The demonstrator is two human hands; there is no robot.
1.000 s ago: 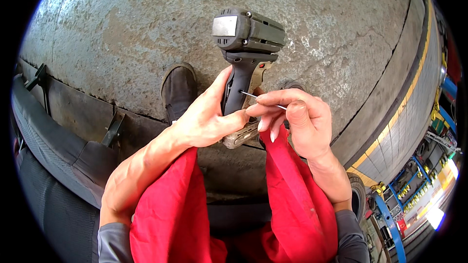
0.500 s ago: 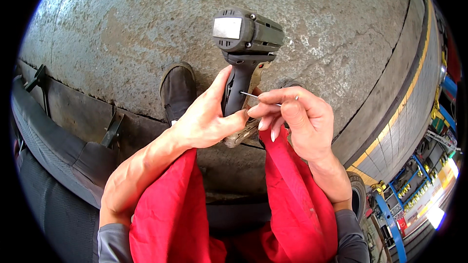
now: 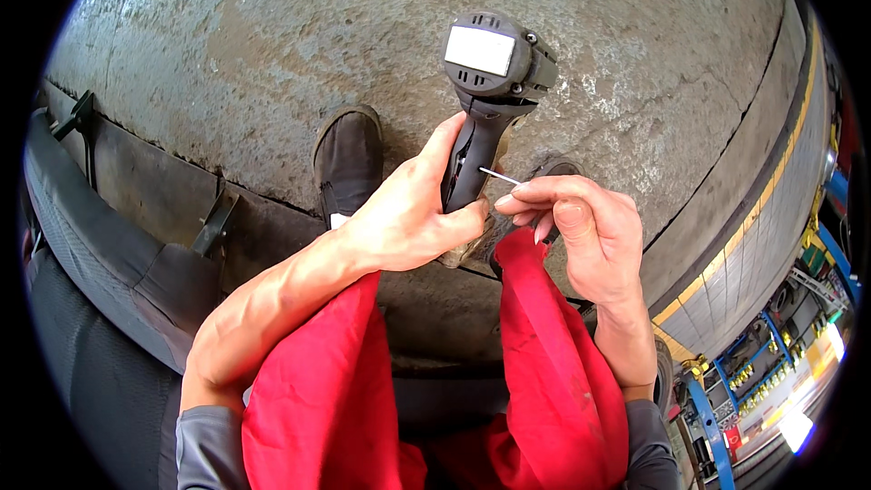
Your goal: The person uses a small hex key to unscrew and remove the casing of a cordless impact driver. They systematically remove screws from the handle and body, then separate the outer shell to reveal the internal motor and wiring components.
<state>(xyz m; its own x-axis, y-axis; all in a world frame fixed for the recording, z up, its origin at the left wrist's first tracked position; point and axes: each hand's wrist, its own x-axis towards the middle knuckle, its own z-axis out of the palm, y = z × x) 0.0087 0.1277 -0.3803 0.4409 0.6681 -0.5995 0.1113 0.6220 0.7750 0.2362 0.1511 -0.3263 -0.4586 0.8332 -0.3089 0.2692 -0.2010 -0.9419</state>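
A dark grey power tool (image 3: 490, 54) with a drill-like body and a pale label on its rear end is held upright over the floor, between my knees. My left hand (image 3: 408, 218) is wrapped round its grip (image 3: 471, 163), where a gap shows along the housing seam. From the right, my right hand (image 3: 590, 222) pinches a thin metal hex key (image 3: 501, 176). The key's tip meets the side of the grip; its other end is hidden by my fingers. The lower end of the tool is mostly covered by my left hand.
Below is a worn concrete floor (image 3: 272, 54), with my dark shoes (image 3: 349, 163) on it. A dark padded seat (image 3: 100, 345) lies at the left beside metal brackets (image 3: 214, 222). At right are a yellow-edged strip (image 3: 739, 245), a tyre (image 3: 665, 372) and blue racks (image 3: 776, 345).
The power tool and both hands have shifted right, and the tool has turned so its labelled end shows more squarely. The key stays against the grip, with less of it showing past my fingers.
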